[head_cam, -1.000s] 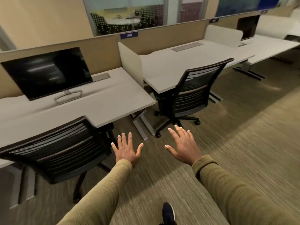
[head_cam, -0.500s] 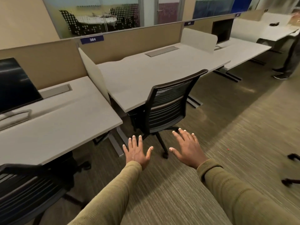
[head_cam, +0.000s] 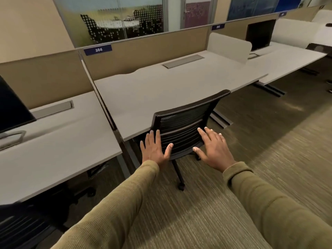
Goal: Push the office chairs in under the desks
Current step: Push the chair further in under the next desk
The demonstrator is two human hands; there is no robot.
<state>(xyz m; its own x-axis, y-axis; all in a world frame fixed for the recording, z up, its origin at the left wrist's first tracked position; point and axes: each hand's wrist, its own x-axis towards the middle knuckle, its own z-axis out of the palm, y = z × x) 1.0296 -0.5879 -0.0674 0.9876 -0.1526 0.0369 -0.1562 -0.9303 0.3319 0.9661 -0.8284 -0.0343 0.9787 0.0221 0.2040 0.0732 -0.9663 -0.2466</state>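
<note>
A black mesh-backed office chair (head_cam: 186, 121) stands at the front edge of the middle white desk (head_cam: 161, 87), its seat partly under the top. My left hand (head_cam: 154, 150) is open, fingers spread, over the lower left of the chair's back. My right hand (head_cam: 213, 148) is open too, fingers spread, at the lower right of the back. I cannot tell whether either palm touches the mesh. A second black chair (head_cam: 23, 227) shows at the bottom left, by the left desk (head_cam: 53, 151).
Tan partitions (head_cam: 143, 49) run behind the desks, with white dividers between them. A monitor (head_cam: 10, 110) stands on the left desk and another monitor (head_cam: 260, 35) on the right desk. Desk legs (head_cam: 221, 119) sit right of the chair. Carpet stretches to the right.
I have moved right and closer to the middle chair. Both hands rose from over the carpet to the chair's back. The left chair slid to the bottom left corner of view.
</note>
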